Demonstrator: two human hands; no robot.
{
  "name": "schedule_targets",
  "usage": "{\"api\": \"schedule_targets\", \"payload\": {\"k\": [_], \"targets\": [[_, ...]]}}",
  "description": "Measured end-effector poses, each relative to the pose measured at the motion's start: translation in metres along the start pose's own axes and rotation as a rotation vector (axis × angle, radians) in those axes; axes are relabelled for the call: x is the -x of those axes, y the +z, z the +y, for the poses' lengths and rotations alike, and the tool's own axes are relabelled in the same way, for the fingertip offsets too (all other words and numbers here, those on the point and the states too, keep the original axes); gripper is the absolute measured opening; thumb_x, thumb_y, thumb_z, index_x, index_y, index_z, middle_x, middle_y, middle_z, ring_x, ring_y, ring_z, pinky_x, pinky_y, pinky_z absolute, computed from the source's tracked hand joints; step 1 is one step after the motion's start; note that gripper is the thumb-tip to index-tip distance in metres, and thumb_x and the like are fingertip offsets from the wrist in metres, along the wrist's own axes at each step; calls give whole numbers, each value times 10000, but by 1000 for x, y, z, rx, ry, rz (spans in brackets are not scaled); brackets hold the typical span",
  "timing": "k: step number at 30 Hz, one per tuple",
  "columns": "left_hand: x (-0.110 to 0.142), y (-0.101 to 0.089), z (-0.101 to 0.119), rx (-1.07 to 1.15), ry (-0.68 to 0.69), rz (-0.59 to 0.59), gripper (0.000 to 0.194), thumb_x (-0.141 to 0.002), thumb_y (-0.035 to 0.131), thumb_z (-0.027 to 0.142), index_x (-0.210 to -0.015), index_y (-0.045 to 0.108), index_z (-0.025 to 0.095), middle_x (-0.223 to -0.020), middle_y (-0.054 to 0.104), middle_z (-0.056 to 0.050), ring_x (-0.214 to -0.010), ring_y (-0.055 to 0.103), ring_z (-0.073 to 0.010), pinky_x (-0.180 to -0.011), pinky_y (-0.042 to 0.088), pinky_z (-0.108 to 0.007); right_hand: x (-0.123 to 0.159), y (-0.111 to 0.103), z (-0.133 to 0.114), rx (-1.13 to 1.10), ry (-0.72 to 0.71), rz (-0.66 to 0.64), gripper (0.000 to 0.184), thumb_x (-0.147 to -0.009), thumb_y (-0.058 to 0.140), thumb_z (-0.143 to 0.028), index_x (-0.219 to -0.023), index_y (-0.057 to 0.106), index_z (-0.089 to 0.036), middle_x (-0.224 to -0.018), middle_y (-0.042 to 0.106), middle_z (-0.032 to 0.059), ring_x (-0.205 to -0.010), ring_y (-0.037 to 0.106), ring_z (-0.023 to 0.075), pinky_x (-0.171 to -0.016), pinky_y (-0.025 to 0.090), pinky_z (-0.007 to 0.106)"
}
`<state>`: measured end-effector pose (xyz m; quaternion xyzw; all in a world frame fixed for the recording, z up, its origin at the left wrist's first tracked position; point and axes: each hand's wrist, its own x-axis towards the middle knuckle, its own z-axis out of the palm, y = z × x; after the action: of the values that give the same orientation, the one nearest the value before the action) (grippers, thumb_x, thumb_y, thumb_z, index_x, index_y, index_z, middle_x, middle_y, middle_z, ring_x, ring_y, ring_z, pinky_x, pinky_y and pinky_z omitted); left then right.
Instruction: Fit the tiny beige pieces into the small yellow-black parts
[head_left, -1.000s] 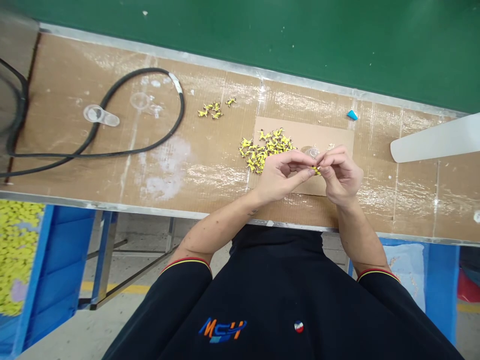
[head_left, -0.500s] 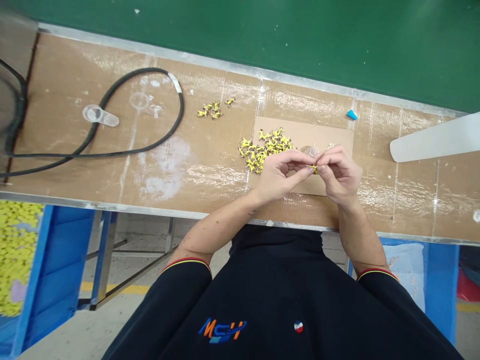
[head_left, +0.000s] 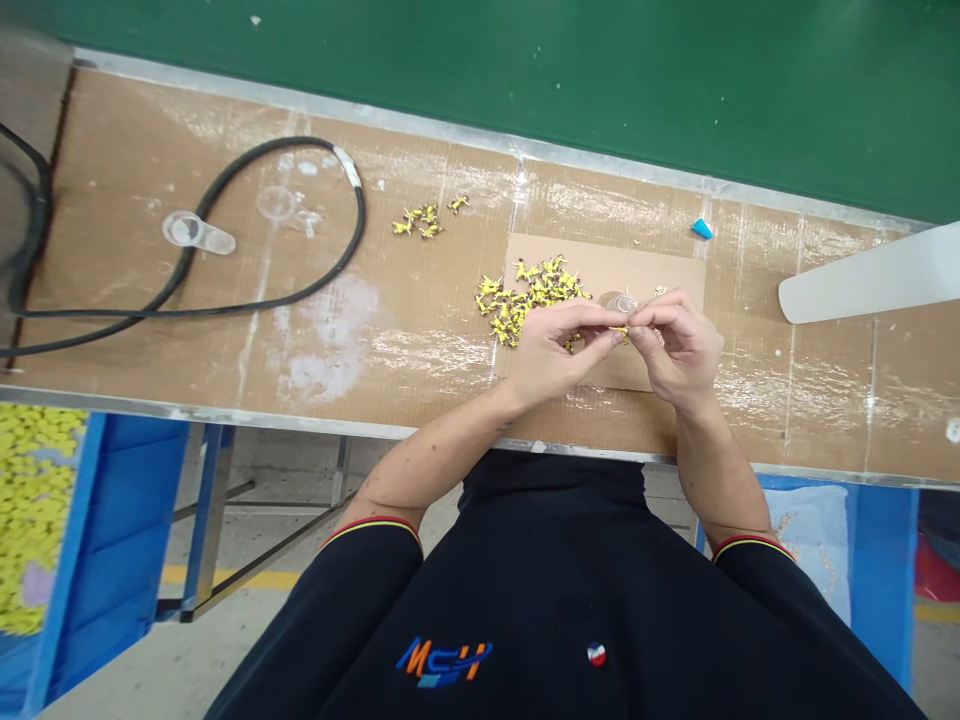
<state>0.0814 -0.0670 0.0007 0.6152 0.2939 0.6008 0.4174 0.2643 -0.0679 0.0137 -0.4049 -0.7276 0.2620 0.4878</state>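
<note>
My left hand (head_left: 559, 345) pinches a small yellow figure (head_left: 621, 331) between thumb and fingertips; most of it is hidden. Against it, the fingertips of my right hand (head_left: 679, 345) are pressed together, and whatever they grip is too small to make out. Both hands meet over a flat cardboard sheet (head_left: 652, 265). Just beyond the fingertips stands a small clear round container (head_left: 619, 301). Several tiny pale pieces (head_left: 660, 291) lie beside my right hand. To the left, a pile of yellow and dark figures (head_left: 532, 295) spreads at my left hand.
A smaller group of yellow figures (head_left: 424, 218) lies further left. A black cable (head_left: 364, 215) loops over the bench near a clear plastic piece (head_left: 196, 233). A blue cap-like piece (head_left: 701, 229) and a white tube (head_left: 870, 275) lie right. Blue bins (head_left: 120, 520) stand below the bench edge.
The yellow figure between my fingertips has shifted slightly left and shows less. My hands stay pressed together in nearly the same place.
</note>
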Motion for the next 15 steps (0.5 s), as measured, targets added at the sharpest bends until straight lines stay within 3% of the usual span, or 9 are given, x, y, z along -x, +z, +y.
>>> {"api": "schedule_targets", "payload": {"k": [4, 9, 15], "targets": [[2, 1, -2, 1, -62, 7, 129, -926, 769, 300, -1024, 800, 221, -899, 805, -25, -756, 726, -85, -679, 590, -208, -2, -1, -2, 36, -4, 0, 26, -945, 733, -273, -954, 746, -293, -836, 674, -7, -752, 621, 159, -670, 517, 333], [5, 1, -2, 35, -153, 18, 310, -920, 774, 392, -1159, 742, 197, -945, 811, -43, -832, 771, -105, -717, 604, -200, -6, -2, -6, 62, -2, -36, 76, -956, 712, -294, -884, 717, -269, -786, 657, -12, -709, 598, 148, -640, 500, 317], [3, -1, -3, -99, -22, 1, 246, -953, 722, 300, -1180, 712, 205, -861, 786, -3, -696, 699, -64, -638, 536, -171, -9, -2, -9, 67, 10, -83, 118, -957, 687, -266, -840, 685, -247, -752, 632, -18, -653, 544, 129, -586, 450, 291]]}}
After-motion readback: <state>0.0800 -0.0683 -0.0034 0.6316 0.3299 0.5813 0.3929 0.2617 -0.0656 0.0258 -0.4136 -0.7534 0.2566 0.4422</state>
